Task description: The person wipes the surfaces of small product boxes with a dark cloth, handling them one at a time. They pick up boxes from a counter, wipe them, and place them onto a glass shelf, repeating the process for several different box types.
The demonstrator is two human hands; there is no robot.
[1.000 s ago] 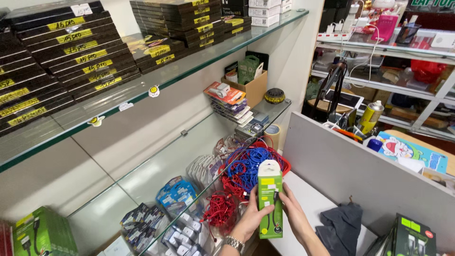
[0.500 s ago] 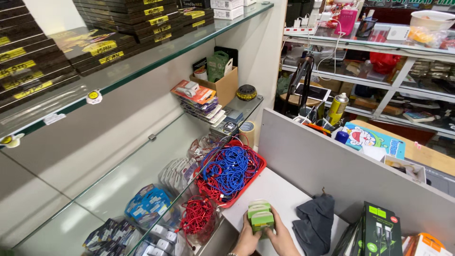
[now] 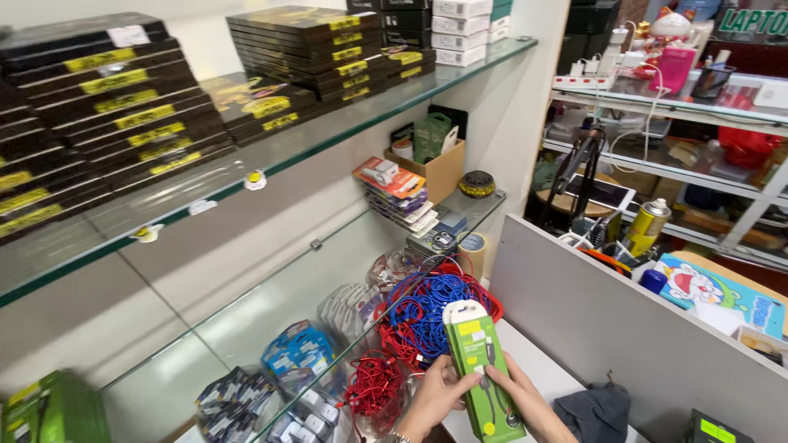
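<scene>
raised again since half a second ago: green packet (image 3: 483,371) back up in front of the shelves, upright and tipped a little to the right, where earlier seen end-on and low over the white counter (image 3: 538,369). held from both sides. left hand (image 3: 433,399) closed around the packet's left edge, fingers curled onto its front, thumb side behind. right hand (image 3: 529,402) closed on the right edge lower down, fingers lying along the front beside a dark cable visible through the packet's window. white hanging tab at the top, yellow patch below it.

just behind the packet, a red tray (image 3: 472,299) heaped with blue cables (image 3: 431,316), red cables (image 3: 376,385) spilling beside it on the lower glass shelf (image 3: 271,328). further along that shelf, small blue and white packets (image 3: 297,358) and a cardboard box (image 3: 441,168) with green items inside. stacks of flat black boxes (image 3: 123,123) on the upper glass shelf. dark grey cloth (image 3: 595,410) lying on the counter just right of the right hand, against a grey partition (image 3: 624,328). yellow spray can (image 3: 648,227) standing beyond the partition.
</scene>
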